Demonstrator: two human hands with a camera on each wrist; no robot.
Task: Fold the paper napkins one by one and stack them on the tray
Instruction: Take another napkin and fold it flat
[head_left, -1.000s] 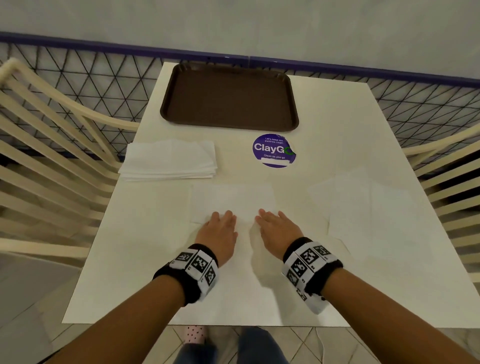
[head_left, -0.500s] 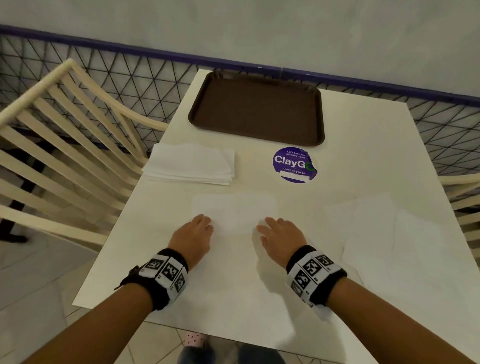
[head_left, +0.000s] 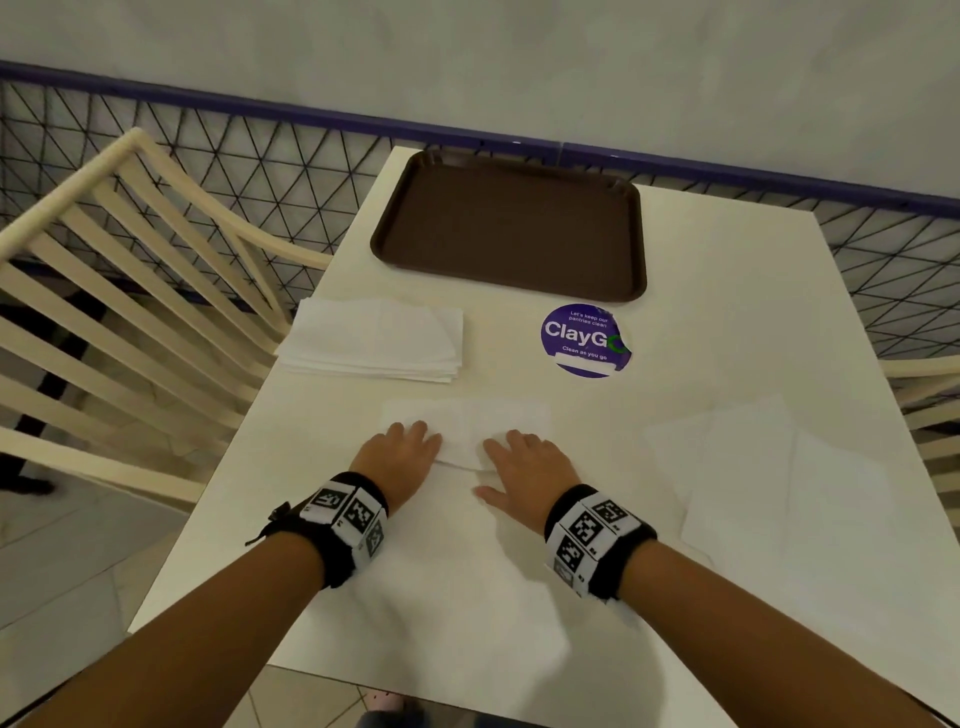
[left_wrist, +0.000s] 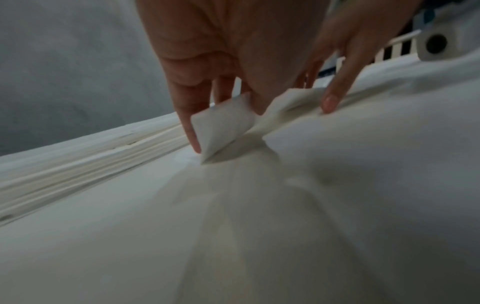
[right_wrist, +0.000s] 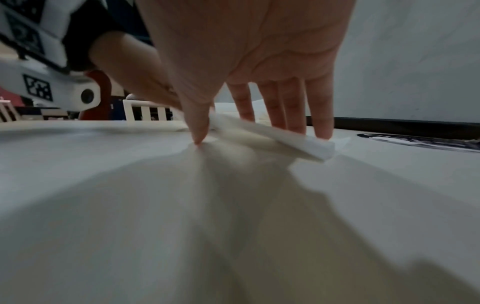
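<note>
A white paper napkin (head_left: 467, 418) lies flat on the table in front of me. My left hand (head_left: 410, 441) and right hand (head_left: 511, 457) are at its near edge, which is lifted off the table. In the left wrist view a napkin corner (left_wrist: 223, 125) curls up against the fingers of the left hand (left_wrist: 259, 115), thumb beside it. In the right wrist view the raised edge (right_wrist: 298, 142) lies against the fingers of the right hand (right_wrist: 259, 131), thumb tip on the table. The brown tray (head_left: 509, 280) stands at the far end with nothing on it.
A stack of napkins (head_left: 374, 340) sits at the left, near the table's edge. Loose flat napkins (head_left: 753, 467) lie at the right. A purple round sticker (head_left: 584, 340) is in front of the tray. Cream chairs (head_left: 130, 291) flank the table.
Both hands lay flat at the napkin's near edge before. Now that edge is raised off the table between fingers and thumbs. The head view has shifted to the left.
</note>
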